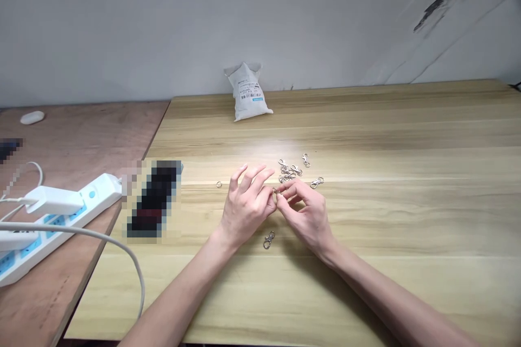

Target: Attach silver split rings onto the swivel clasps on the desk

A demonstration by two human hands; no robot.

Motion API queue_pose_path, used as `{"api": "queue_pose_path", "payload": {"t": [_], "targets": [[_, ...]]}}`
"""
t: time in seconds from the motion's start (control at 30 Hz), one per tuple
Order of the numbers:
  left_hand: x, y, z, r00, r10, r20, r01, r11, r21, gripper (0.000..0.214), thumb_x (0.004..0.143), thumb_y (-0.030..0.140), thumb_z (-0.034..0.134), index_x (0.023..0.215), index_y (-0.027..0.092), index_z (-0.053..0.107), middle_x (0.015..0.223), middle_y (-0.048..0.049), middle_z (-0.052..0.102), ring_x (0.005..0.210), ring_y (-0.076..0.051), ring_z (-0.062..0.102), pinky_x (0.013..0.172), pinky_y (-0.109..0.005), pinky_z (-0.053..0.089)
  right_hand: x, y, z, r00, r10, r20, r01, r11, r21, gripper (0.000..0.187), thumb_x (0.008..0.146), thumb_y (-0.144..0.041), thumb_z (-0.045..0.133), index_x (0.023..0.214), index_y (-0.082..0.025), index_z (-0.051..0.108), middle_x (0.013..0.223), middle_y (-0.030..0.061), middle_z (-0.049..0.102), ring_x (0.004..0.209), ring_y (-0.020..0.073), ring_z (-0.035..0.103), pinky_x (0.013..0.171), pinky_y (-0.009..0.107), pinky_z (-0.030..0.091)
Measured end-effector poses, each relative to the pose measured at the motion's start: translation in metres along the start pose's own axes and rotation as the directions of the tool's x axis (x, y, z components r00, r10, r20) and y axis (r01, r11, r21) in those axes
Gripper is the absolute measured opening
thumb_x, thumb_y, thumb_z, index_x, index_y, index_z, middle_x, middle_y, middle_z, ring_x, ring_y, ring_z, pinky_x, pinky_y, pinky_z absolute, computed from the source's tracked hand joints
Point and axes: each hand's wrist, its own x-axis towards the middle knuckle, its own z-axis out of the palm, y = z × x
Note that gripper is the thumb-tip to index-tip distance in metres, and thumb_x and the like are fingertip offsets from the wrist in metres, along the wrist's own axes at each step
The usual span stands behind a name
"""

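small metal clasp (274, 191), its long axis hidden by the fingers, pinched at the fingertips of left hand (245, 206) and right hand (303, 217), both curled almost shut and about equally near; loose silver swivel clasps (288, 172) lie just beyond, on a pale grained wooden tabletop (366, 293), with one more swivel clasp (268, 239) just below the hands.

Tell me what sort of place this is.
Likely a small home or craft workspace, not a factory: loose metal swivel clasps on a pale wood-grain table, a white power strip beside it, and a scuffed wall.
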Motion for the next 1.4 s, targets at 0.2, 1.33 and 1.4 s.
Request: {"api": "queue_pose_path", "payload": {"t": [0.2,1.33,1.4], "targets": [[-0.0006,0.0003,0.0012,1.0,-0.004,-0.005,0.004,1.0,0.014,0.011,0.083,0.014,0.059,0.074,0.02,0.061,0.116,-0.0035,0.069,0.115,-0.023,0.06,0.106,-0.044,0.036,0.0011,0.001,-0.0005,0.995,0.09,0.034,-0.094,0.984,0.15,0.024,0.086,-0.022,0.059,0.063,-0.018,0.054,0.079,0.0033,0.064,0.063,0.0115,0.056,0.051,0.023,0.045],[-0.0022,-0.0043,0.0005,0.998,-0.039,0.043,0.04,0.999,-0.014,0.011,0.082,0.013,0.057,0.074,0.018,0.062,0.118,-0.0073,0.068,0.117,-0.025,0.058,0.106,-0.046,0.039,-0.0004,0.007,0.0012,0.983,0.136,0.124,-0.161,0.961,0.224,0.022,0.085,-0.026,0.06,0.065,-0.018,0.056,0.077,0.0028,0.064,0.055,0.0095,0.05,0.049,0.023,0.039],[-0.0023,-0.0042,0.0007,0.998,-0.037,0.045,0.037,0.999,-0.016,0.011,0.082,0.013,0.057,0.074,0.018,0.063,0.118,-0.0076,0.068,0.117,-0.025,0.057,0.106,-0.046,0.039,-0.0002,0.0071,0.0011,0.983,0.136,0.123,-0.16,0.963,0.217,0.023,0.085,-0.027,0.06,0.065,-0.018,0.056,0.076,0.0027,0.064,0.054,0.0094,0.049,0.049,0.023,0.039]]}}
